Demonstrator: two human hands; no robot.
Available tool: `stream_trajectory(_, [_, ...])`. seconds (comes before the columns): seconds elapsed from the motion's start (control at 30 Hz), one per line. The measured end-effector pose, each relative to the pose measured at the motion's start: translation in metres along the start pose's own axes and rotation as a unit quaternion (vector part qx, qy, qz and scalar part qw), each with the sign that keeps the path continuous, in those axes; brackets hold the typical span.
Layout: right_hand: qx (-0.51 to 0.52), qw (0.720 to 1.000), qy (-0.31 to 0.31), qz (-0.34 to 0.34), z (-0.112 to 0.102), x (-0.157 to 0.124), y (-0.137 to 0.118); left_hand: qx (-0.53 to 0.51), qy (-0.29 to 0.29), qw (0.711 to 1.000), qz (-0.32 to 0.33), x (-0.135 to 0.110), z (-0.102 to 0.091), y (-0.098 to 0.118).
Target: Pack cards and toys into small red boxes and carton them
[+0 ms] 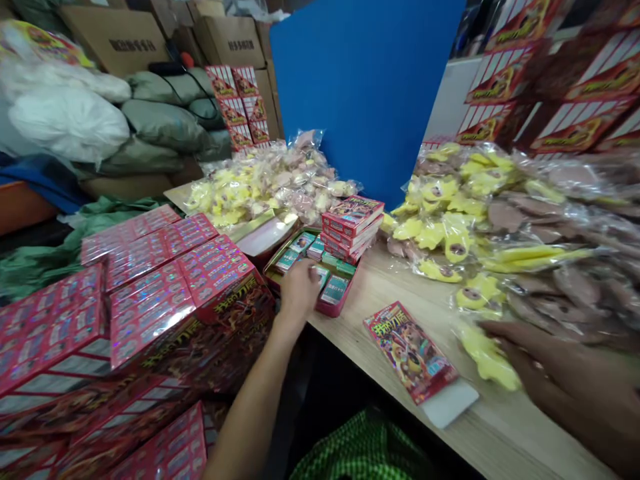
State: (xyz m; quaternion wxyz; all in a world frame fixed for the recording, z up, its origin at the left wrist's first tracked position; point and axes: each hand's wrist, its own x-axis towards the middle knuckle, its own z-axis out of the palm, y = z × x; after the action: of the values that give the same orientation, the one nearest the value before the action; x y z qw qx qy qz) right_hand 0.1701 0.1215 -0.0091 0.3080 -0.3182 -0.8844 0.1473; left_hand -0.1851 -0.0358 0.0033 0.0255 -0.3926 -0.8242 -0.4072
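**Two hands at a wooden table, one over a pink tray, one on a bag of toys**

From my feed: two hands, both the wearer's own, no co-worker's in view. My left hand (300, 290) is curled down over one pink tray (334, 300) and an open tin (285, 263) beside it, among the small green-and-white cards (334, 289), roughly six showing. Fingers are bent, but the back of the hand hides them, so I can't tell if a card is pinched. My right hand (533, 353) lies open on a clear bag of yellow and pink toys (480, 233), fingers spread, nothing clenched.

Beside the tin, a stack of about five red boxes (353, 227) stands upright. One red packet (410, 352) lies flat on the wooden table (505, 420), between the hands, overlapping one white card (450, 403). More bagged toys (273, 180) are heaped past the tin, at least two big bags in all. Red boxes (150, 293) are piled high left of the table, too many to count; more fill the top right (575, 87).

At the back: about six red boxes (237, 103), four or so green sacks (163, 120), one white sack (65, 113), two cardboard cartons (230, 40) and one blue board (365, 87).
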Motion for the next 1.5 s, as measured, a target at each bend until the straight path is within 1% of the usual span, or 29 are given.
stream_trajectory(0.03, [0.014,0.999,-0.040,-0.030,0.013,0.017,-0.024,0.014,0.020,0.999,-0.022,0.003,-0.006,-0.015])
stream_trajectory(0.07, [0.027,0.991,-0.109,-0.068,0.028,0.035,-0.051,0.024,0.038,0.998,-0.036,0.004,-0.010,-0.025])
stream_trajectory(0.1, [0.029,0.982,-0.157,-0.101,0.044,0.054,-0.079,0.029,0.051,0.997,-0.043,0.002,-0.011,-0.032])
stream_trajectory(0.13, [0.018,0.971,-0.203,-0.123,0.061,0.073,-0.106,0.030,0.061,0.997,-0.043,-0.003,-0.010,-0.035])
stream_trajectory(0.2, [-0.042,0.943,-0.305,-0.129,0.096,0.108,-0.153,0.022,0.072,0.997,-0.022,-0.020,-0.007,-0.031])
stream_trajectory(0.23, [-0.056,0.937,-0.320,-0.129,0.112,0.123,-0.171,0.014,0.072,0.997,-0.005,-0.031,-0.005,-0.026])
stream_trajectory(0.3, [-0.080,0.926,-0.347,-0.128,0.140,0.144,-0.195,-0.010,0.067,0.997,0.049,-0.057,-0.005,-0.017])
stream_trajectory(0.4, [-0.112,0.910,-0.383,-0.117,0.170,0.159,-0.210,-0.065,0.055,0.986,0.141,-0.094,-0.012,-0.012])
stream_trajectory(0.43, [-0.124,0.903,-0.396,-0.110,0.178,0.160,-0.212,-0.082,0.050,0.983,0.159,-0.103,-0.015,-0.014])
stream_trajectory(0.5, [-0.147,0.893,-0.414,-0.097,0.189,0.161,-0.214,-0.102,0.037,0.981,0.161,-0.116,-0.020,-0.021])
stream_trajectory(0.6, [-0.168,0.885,-0.425,-0.092,0.196,0.160,-0.215,-0.110,0.026,0.985,0.130,-0.122,-0.026,-0.034])
stream_trajectory(0.73, [-0.177,0.879,-0.432,-0.094,0.199,0.161,-0.212,-0.111,0.029,0.988,0.098,-0.121,-0.028,-0.046])
stream_trajectory(0.83, [-0.172,0.878,-0.435,-0.097,0.199,0.165,-0.206,-0.110,0.035,0.989,0.097,-0.118,-0.028,-0.049])
stream_trajectory(0.97, [-0.164,0.886,-0.422,-0.101,0.197,0.171,-0.205,-0.111,0.040,0.988,0.101,-0.115,-0.025,-0.050])
stream_trajectory(1.07, [-0.155,0.897,-0.401,-0.105,0.184,0.168,-0.210,-0.112,0.041,0.988,0.102,-0.114,-0.024,-0.049])
stream_trajectory(1.13, [-0.140,0.906,-0.381,-0.117,0.165,0.160,-0.208,-0.111,0.042,0.987,0.105,-0.114,-0.026,-0.049])
stream_trajectory(1.17, [-0.125,0.913,-0.368,-0.127,0.154,0.155,-0.203,-0.110,0.040,0.988,0.104,-0.114,-0.027,-0.049])
stream_trajectory(1.2, [-0.108,0.920,-0.351,-0.138,0.142,0.148,-0.194,-0.109,0.038,0.988,0.103,-0.114,-0.028,-0.050])
stream_trajectory(1.27, [-0.081,0.934,-0.318,-0.144,0.120,0.135,-0.166,-0.108,0.044,0.988,0.102,-0.113,-0.029,-0.053])
stream_trajectory(1.33, [-0.110,0.939,-0.307,-0.108,0.104,0.123,-0.127,-0.112,0.059,0.986,0.111,-0.112,-0.028,-0.055])
stream_trajectory(1.4, [-0.173,0.933,-0.312,-0.051,0.098,0.113,-0.085,-0.124,0.069,0.982,0.122,-0.109,-0.024,-0.054])
stream_trajectory(1.47, [-0.216,0.922,-0.321,-0.004,0.100,0.107,-0.049,-0.139,0.065,0.980,0.130,-0.105,-0.018,-0.050])
stream_trajectory(1.5, [-0.223,0.915,-0.335,0.014,0.103,0.106,-0.036,-0.145,0.064,0.978,0.135,-0.103,-0.016,-0.047])
